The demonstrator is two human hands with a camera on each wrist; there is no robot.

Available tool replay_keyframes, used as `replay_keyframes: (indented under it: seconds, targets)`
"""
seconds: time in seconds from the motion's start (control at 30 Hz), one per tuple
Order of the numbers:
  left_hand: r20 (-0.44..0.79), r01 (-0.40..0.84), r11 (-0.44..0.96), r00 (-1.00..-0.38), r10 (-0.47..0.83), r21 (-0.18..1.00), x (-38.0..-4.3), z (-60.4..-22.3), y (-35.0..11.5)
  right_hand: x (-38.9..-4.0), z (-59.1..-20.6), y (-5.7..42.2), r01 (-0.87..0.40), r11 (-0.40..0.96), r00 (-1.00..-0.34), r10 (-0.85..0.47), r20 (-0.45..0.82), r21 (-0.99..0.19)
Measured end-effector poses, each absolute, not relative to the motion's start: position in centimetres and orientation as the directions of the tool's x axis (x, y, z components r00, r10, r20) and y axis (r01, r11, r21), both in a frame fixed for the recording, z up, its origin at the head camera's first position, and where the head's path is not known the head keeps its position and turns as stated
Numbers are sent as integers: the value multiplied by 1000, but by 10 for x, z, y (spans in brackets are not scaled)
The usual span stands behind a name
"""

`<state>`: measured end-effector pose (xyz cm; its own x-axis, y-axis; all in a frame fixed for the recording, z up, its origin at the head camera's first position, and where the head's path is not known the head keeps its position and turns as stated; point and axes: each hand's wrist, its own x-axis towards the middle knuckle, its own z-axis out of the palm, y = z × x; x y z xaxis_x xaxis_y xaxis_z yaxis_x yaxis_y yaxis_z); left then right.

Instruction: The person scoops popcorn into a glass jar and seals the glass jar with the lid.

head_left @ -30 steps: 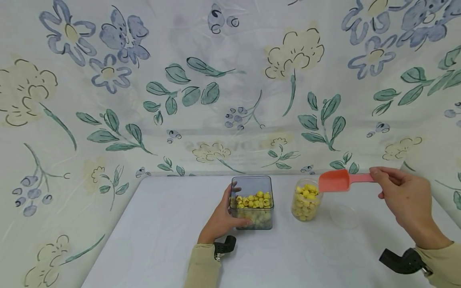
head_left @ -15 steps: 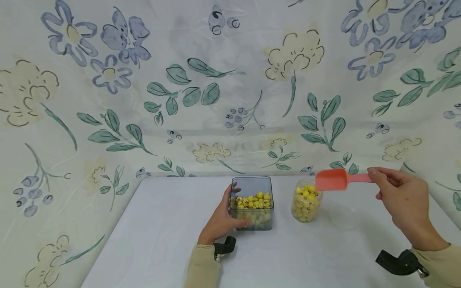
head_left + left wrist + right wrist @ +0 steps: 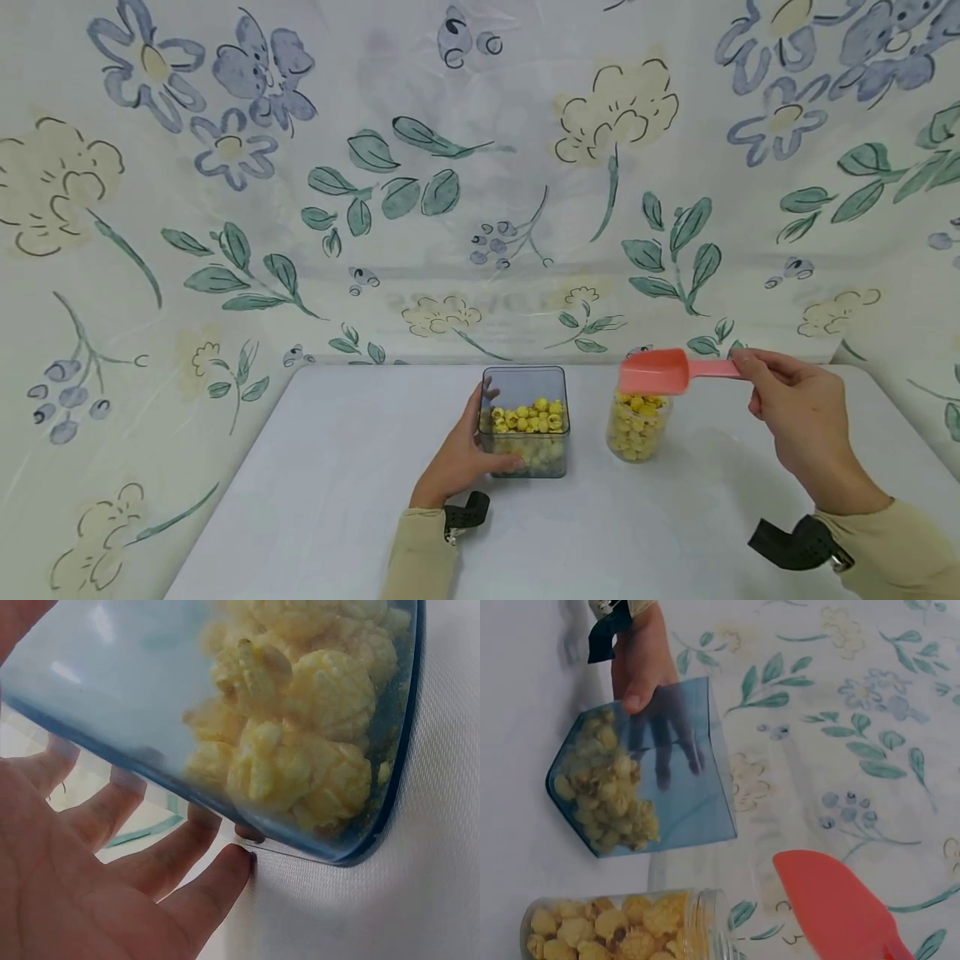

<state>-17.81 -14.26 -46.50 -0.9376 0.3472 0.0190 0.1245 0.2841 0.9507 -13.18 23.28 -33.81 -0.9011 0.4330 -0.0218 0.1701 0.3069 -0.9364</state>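
A bluish clear plastic box, part filled with yellow popcorn, stands on the table. My left hand holds its left side, thumb across the front and fingers along the far side; in the left wrist view the fingers lie against the wall. Farther right is a clear jar of popcorn, upright. Over its mouth hangs a red scoop, its bowl pointing left and showing no popcorn. My right hand pinches the end of the scoop's handle. In the right wrist view the scoop is apart from the jar.
The white table ends at a floral-patterned sheet that rises behind it. Dark wrist mounts sit at both sleeves. The jar stands a short gap right of the box.
My right hand has moved left with the scoop, from the jar's right edge to above its mouth. The left hand and the box have stayed in place.
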Motion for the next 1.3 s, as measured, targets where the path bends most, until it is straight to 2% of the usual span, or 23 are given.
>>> replay_keyframes:
  seconds: [0.5, 0.9, 1.3]
  targets:
    - [-18, 98, 307, -935, 355, 947, -177, -462, -143, -141, -344, 191, 153, 178, -935, 344, -84, -972]
    - [-22, 86, 303, -941, 337, 949, -175, -462, -143, -150, -351, 162, 167, 142, -951, 286, -121, -976]
    - [-35, 75, 314, -943, 330, 947, -175, -461, -141, -155, -358, 138, 135, 166, -971, 218, -97, -977]
